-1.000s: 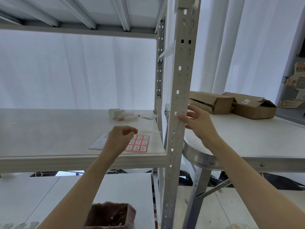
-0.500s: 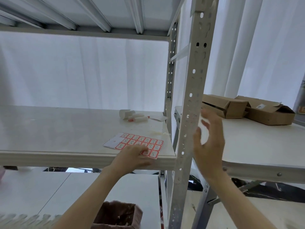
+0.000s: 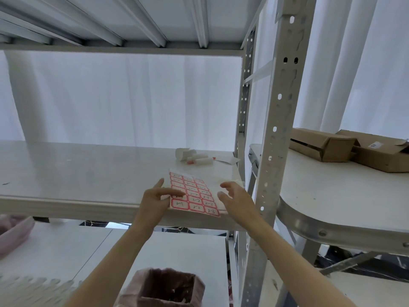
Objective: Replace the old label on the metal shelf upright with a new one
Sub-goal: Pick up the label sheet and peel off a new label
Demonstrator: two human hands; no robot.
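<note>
Here the left hand [image 3: 155, 202] pinches the label sheet [image 3: 193, 194] at its near left corner, the thumb lying flat across the red-bordered stickers and the other fingers mostly hidden beneath the paper, apart from one that points up along the sheet's left edge. The right hand [image 3: 238, 203] is loosely spread and grips nothing. Its fingertips [image 3: 224, 185] sit just beside the sheet's right edge, and whether they touch the paper cannot be told.

The sheet lies between the two hands on the pale shelf board [image 3: 77, 173], its near edge reaching the board's front lip. Each sticker carries a small handwritten mark (too small to read).

Just right of the right fingers stands the metal shelf upright [image 3: 274, 129] — grey, punched with rows of holes, running from below the board up past the ribbed underside of the upper shelf [image 3: 110, 23]. Beyond the fingertips, further back on the board, lie a few small white rolls [image 3: 197, 157] and a scrap of paper.

Right of the upright, a white table [image 3: 332, 196] with a rounded metal rim carries two open cardboard boxes [image 3: 345, 147]. Below the wrists, a bin [image 3: 163, 286] lined with a pinkish bag stands on a lower white surface. White curtains [image 3: 132, 96] hang behind everything — bright, lit from behind.
</note>
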